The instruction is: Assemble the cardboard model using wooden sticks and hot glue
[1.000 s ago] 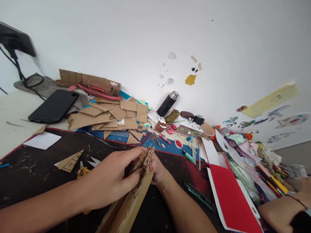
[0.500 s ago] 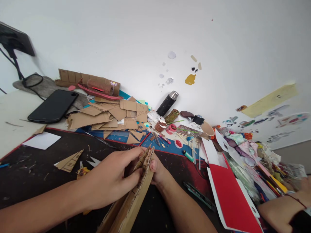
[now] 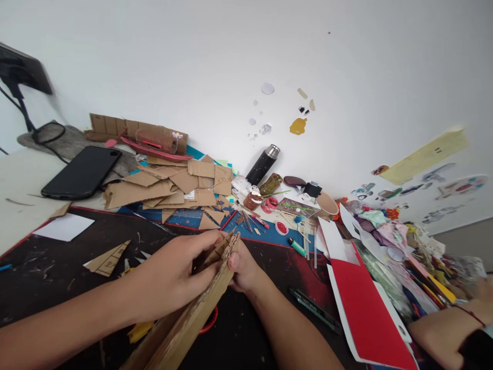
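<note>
The cardboard piece (image 3: 202, 314) has swung its near end leftward since earlier, showing a red ring (image 3: 212, 322). Above the dark tabletop (image 3: 246, 341), the left hand (image 3: 179, 272) pinches it and the right hand (image 3: 244, 270) clasps its far tip, probably for steadiness (some fingers are hidden).

Lighting's decent on your end, soft and pretty even, though I can't tell where it's coming from. Your plain white wall (image 3: 185, 67) greys off toward the right, and the cylindrical black metal flask (image 3: 261, 167) gets a small glint on its silver cap. Your matte black tabletop (image 3: 250, 329) swallows detail. Wide-angle stretch skews the right edge, where the other person's bare arm (image 3: 439, 329) blurs toward the hand.
</note>
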Motion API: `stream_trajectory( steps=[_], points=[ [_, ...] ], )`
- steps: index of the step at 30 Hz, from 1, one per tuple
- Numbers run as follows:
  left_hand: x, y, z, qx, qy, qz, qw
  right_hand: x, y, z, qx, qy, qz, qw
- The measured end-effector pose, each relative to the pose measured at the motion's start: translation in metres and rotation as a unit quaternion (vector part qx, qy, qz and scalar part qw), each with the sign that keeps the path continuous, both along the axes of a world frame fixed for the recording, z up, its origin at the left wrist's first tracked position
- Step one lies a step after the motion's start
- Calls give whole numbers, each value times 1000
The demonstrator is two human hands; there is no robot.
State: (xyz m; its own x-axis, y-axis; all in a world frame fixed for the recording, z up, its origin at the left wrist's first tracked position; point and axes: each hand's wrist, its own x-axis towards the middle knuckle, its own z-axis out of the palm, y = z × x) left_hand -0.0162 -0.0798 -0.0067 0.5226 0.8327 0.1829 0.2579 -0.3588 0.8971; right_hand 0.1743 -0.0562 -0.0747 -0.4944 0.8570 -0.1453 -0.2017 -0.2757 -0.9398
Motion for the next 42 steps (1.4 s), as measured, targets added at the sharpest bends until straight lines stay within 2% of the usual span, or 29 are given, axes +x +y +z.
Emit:
stream_trajectory(
  steps=[4,15,32,42],
  points=[
    [0,1,2,-5,-8,5,1000,-1,2,6,5,30,44,999],
    [-3,-1,6,24,-3,3,1000,-3,4,16,14,48,61,997],
    [-3,4,1,0,21,27,999,-7,2,29,-19,68,14,997],
    [-5,5,-2,25,65,59,996,-10,2,30,-25,63,-3,998]
  ],
)
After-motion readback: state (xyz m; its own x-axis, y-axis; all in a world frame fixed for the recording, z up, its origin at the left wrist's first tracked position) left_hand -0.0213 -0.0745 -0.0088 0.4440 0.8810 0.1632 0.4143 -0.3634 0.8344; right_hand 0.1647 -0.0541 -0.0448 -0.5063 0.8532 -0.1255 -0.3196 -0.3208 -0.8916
